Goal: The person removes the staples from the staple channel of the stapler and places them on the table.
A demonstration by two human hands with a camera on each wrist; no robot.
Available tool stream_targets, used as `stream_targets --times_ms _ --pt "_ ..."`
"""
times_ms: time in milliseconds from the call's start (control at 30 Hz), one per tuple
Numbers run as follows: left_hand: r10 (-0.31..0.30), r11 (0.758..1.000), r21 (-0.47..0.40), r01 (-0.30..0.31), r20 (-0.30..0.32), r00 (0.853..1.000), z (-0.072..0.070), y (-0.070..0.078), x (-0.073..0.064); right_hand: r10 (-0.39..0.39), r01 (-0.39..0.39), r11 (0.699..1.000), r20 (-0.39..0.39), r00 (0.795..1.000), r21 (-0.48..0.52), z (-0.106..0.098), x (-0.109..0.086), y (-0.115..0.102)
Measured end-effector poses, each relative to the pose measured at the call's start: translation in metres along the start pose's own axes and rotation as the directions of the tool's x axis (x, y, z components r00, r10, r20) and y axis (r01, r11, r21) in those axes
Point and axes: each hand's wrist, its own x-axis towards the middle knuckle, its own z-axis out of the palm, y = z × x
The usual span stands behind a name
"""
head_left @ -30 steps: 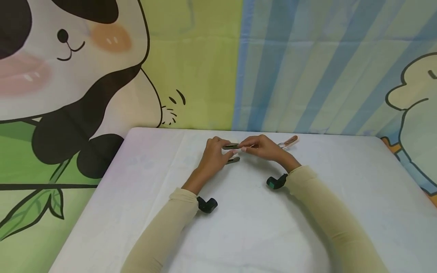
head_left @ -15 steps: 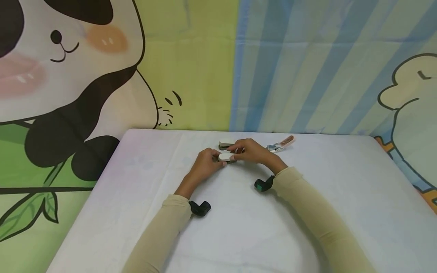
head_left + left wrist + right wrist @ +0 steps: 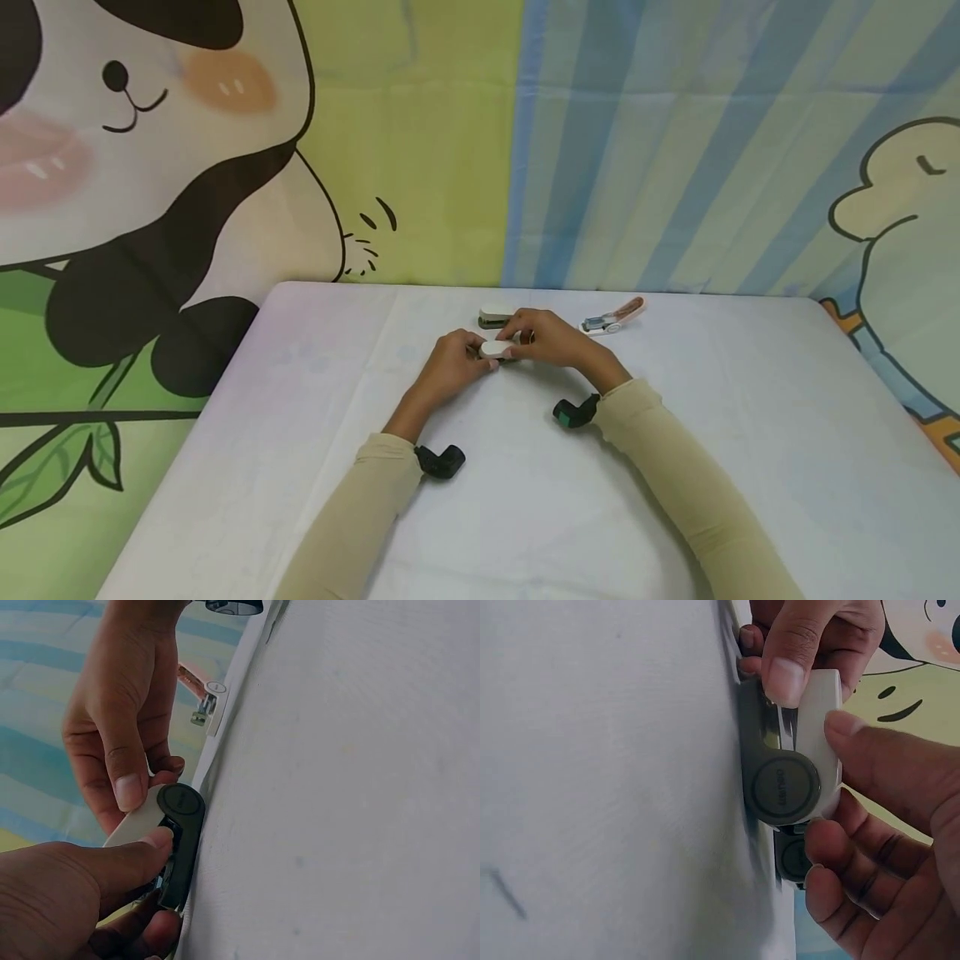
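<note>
A small stapler (image 3: 493, 348) with a white top and dark green base stands on the white table, between both hands. My left hand (image 3: 450, 367) grips its front end, the thumb (image 3: 157, 840) laid in the gap between the top and the base. At the hinge end my right hand (image 3: 551, 337) holds it, with the thumb (image 3: 847, 724) against the white top and fingers curled at the back. The round hinge cap (image 3: 781, 787) shows dark green in the right wrist view. A similar white and green stapler (image 3: 492, 318) lies just behind, partly covered by the right hand.
A pink, white and clear stapler (image 3: 613, 317) sits to the right near the back edge of the table (image 3: 750, 400), its arm raised. Behind the table hangs a printed cloth (image 3: 420, 142) with a panda. Black wrist cameras (image 3: 440, 461) jut from both sleeves.
Both hands have left the rear stapler, which now lies on the table, and come nearer to take hold of the front one. Over the last half second they have barely moved.
</note>
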Motion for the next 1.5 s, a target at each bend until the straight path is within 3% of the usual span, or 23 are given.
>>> stream_targets --times_ms 267,433,700,1033,1167,1267,1400,1500 --pt "0.003 0.998 -0.058 0.000 0.056 0.998 0.004 0.004 -0.001 0.050 -0.049 0.998 0.012 0.999 -0.035 0.000 -0.015 -0.005" --pt "0.032 0.998 -0.050 -0.027 0.102 0.994 0.005 0.003 0.000 0.010 -0.008 0.998 0.030 0.999 -0.067 0.001 -0.018 -0.006" --pt "0.059 0.997 -0.048 -0.054 0.097 0.994 0.003 0.001 0.001 -0.027 0.032 0.986 0.034 0.999 -0.165 0.007 -0.012 -0.013" --pt "0.038 0.999 -0.005 -0.037 0.115 0.993 0.006 0.006 0.000 -0.043 0.051 0.966 0.037 0.998 -0.253 0.010 -0.013 -0.019" --pt "0.033 0.999 0.002 -0.034 0.118 0.992 0.007 0.008 -0.001 -0.073 0.079 0.974 0.037 0.997 -0.213 0.008 -0.015 -0.016" --pt "0.019 1.000 -0.001 -0.019 0.142 0.990 0.007 0.008 -0.001 -0.039 0.044 0.995 0.059 0.998 -0.095 0.005 -0.018 -0.008" --pt "-0.011 1.000 -0.001 0.012 0.168 0.986 0.006 0.007 -0.002 0.001 -0.005 0.999 0.097 0.995 0.040 0.003 -0.020 0.001" --pt "-0.008 1.000 -0.008 0.009 0.166 0.986 0.006 0.006 0.000 -0.013 0.009 0.999 0.083 0.997 0.050 0.001 -0.019 0.003"
